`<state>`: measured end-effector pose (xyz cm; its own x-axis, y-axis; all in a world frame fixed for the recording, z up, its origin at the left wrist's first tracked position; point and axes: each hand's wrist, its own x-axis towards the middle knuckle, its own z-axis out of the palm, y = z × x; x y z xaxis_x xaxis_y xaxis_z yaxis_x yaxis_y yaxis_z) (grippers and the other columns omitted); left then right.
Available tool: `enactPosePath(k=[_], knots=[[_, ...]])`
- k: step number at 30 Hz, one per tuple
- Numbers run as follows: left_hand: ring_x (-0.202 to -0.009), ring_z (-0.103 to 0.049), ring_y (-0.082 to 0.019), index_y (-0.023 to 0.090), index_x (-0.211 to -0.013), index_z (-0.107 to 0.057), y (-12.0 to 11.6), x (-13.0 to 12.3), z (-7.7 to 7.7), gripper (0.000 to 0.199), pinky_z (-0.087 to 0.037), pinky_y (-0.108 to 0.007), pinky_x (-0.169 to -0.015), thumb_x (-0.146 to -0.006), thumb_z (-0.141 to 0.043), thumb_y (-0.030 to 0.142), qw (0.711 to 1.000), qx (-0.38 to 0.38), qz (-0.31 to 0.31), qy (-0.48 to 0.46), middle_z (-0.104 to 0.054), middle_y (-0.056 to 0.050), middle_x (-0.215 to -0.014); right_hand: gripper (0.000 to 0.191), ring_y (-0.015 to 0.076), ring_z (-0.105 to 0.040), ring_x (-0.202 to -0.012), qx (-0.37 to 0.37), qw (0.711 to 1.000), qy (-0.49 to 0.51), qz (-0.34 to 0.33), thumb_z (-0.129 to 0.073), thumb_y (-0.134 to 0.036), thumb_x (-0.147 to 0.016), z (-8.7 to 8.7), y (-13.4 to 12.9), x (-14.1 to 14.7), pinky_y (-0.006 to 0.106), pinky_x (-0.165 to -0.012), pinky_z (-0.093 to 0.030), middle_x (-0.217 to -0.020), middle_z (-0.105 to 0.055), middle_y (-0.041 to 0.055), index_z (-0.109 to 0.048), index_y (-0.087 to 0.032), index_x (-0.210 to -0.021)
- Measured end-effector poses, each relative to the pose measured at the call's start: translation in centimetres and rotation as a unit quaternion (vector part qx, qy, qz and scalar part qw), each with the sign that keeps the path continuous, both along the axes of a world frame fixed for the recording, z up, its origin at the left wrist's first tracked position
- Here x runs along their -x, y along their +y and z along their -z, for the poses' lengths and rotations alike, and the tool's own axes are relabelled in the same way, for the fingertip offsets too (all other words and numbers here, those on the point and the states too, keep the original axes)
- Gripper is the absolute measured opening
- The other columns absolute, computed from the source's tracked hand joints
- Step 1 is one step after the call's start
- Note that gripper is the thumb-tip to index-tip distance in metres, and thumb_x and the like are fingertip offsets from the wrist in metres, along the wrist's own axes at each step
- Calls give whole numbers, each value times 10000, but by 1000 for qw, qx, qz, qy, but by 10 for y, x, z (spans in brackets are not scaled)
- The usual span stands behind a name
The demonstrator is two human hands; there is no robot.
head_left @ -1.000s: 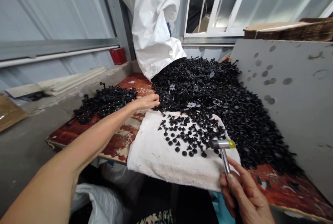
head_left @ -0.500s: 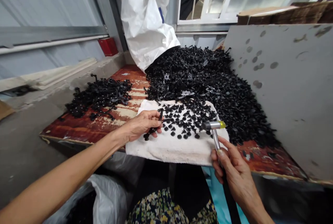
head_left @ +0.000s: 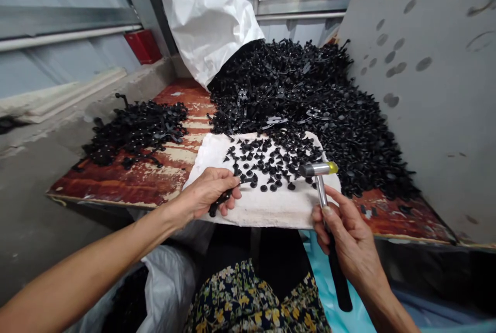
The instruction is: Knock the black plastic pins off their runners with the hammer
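Two hands, bare, set well apart. Left hand (head_left: 211, 188): over the left part of the cloth, thumb and fingers pinched on a slender black part (head_left: 220, 202), one end jutting below the fingers, another dark end to the right, near the loose studs; whether it touches the cloth cannot be told. Right hand (head_left: 349, 235): wrapped about a small hammer (head_left: 319, 169) at the shaft — metal head roughly level over the cloth's right side, dark face to the left, yellow face to the right, black handle slanting down past the table's front edge.

One white cloth (head_left: 256, 213), laid at the front of the table (head_left: 180, 156), whose red surface is worn. Many black studs (head_left: 271, 160), round-headed, scattered on the cloth. One large heap of black parts (head_left: 294, 100), behind and right of it. One smaller heap (head_left: 135, 131), at the table's left. One white sack (head_left: 207, 18), behind, its lower edge against the large heap. One grey board (head_left: 426, 90), spotted, at right.
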<state>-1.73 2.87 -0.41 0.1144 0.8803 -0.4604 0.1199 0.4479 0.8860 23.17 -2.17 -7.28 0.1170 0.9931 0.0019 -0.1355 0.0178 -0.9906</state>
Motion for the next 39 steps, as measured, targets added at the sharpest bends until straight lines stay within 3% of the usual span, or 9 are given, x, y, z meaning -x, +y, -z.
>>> enactPosePath(k=[7, 27, 30, 32, 34, 36, 39], knots=[[-332, -487, -93, 110, -568, -561, 4, -5, -1, 258, -388, -188, -272, -824, -545, 135, 996, 63, -66, -24, -561, -2, -483, 480, 75, -417, -424, 4, 1000, 1, 0, -658, -470, -843, 0, -1, -1, 163, -325, -352, -704, -577, -40, -516, -269, -1256], [-322, -472, -88, 114, -579, -527, 4, -9, 3, 282, -369, -182, -259, -860, -506, 92, 995, 55, -75, -25, -558, 5, -489, 454, 73, -418, -412, -18, 1000, -8, 1, -634, -455, -864, 4, 0, -2, 162, -304, -356, -703, -573, -48, -529, -280, -1269], [-319, -453, -80, 124, -580, -514, 3, -11, 4, 291, -364, -179, -261, -869, -501, 93, 997, 34, -72, -13, -550, 15, -487, 433, 80, -433, -412, -22, 997, -75, 2, -583, -424, -904, 0, -1, -3, 173, -310, -359, -699, -579, -41, -527, -266, -1303], [-327, -457, -79, 127, -585, -515, 2, -13, 5, 287, -370, -179, -266, -870, -506, 95, 998, 18, -66, -5, -554, 17, -498, 379, 110, -558, -519, -61, 982, -181, -4, -562, -353, -922, -6, -1, -2, 202, -406, -464, -786, -646, 6, -572, -248, -1286], [-339, -470, -80, 130, -586, -518, 3, -14, 6, 283, -374, -175, -270, -867, -512, 98, 998, 5, -62, 6, -558, 16, -505, 353, 165, -672, -796, -145, 947, -286, -34, -540, -252, -927, -14, 1, 2, 266, -642, -570, -992, -697, 66, -604, -241, -1274], [-343, -471, -79, 132, -579, -519, 3, -14, 6, 290, -373, -169, -271, -868, -516, 104, 998, -1, -60, 22, -550, 18, -493, 408, 188, -662, -989, -236, 904, -349, -77, -482, -159, -936, -21, 4, 9, 315, -822, -560, -1121, -682, 89, -573, -242, -1325], [-337, -459, -77, 135, -565, -515, 5, -13, 6, 307, -373, -167, -270, -871, -515, 116, 997, 1, -58, 45, -532, 22, -467, 488, 162, -665, -794, -291, 852, -421, -111, -398, -94, -944, -27, 13, 19, 293, -725, -565, -949, -670, 79, -491, -215, -1408]])
